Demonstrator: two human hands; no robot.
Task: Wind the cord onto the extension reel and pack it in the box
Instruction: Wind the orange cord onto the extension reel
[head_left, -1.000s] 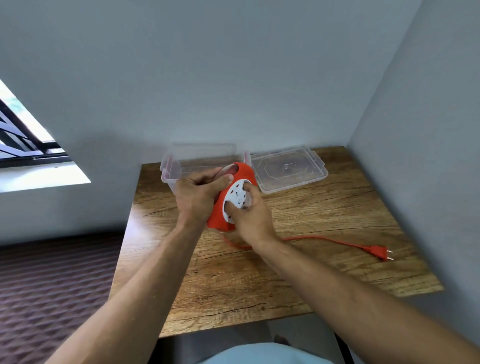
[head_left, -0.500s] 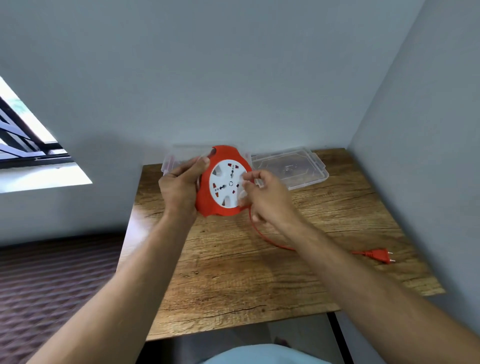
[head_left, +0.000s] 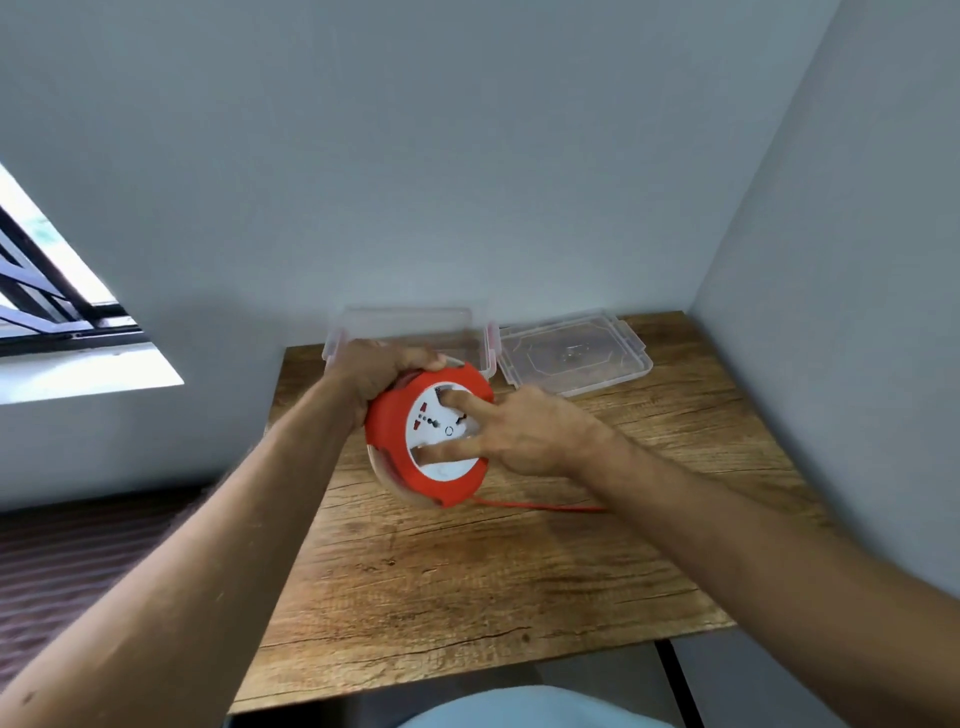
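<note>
Above the far half of the wooden table (head_left: 467, 582), we see the orange extension reel (head_left: 387, 434) held clear of the tabletop, its white socket face (head_left: 441, 431) turned toward the camera and tilted slightly right. Our left hand (head_left: 376, 371) grips the reel at its far-left rim; the fingers are curled together over the edge, with their tips hidden behind the housing. Our right hand (head_left: 524, 431) rests on the socket face with the fingers spread: the index finger (head_left: 457, 400) presses the upper part of the white disc and the thumb (head_left: 447, 452) lies across its lower part, while the remaining fingers extend loosely along the right rim of the reel.

The orange cord (head_left: 540, 505) leaves the lower right edge of the reel and runs right along the tabletop until it passes behind our right forearm; its plug end is not visible. Turns of cord show in the slot at the lower left of the reel.

Beyond the reel, against the far wall, stands the clear plastic box (head_left: 410, 317), open and partly hidden by our left hand. Just right of it, the clear lid (head_left: 574, 353) lies flat on the table, apart from the reel.
</note>
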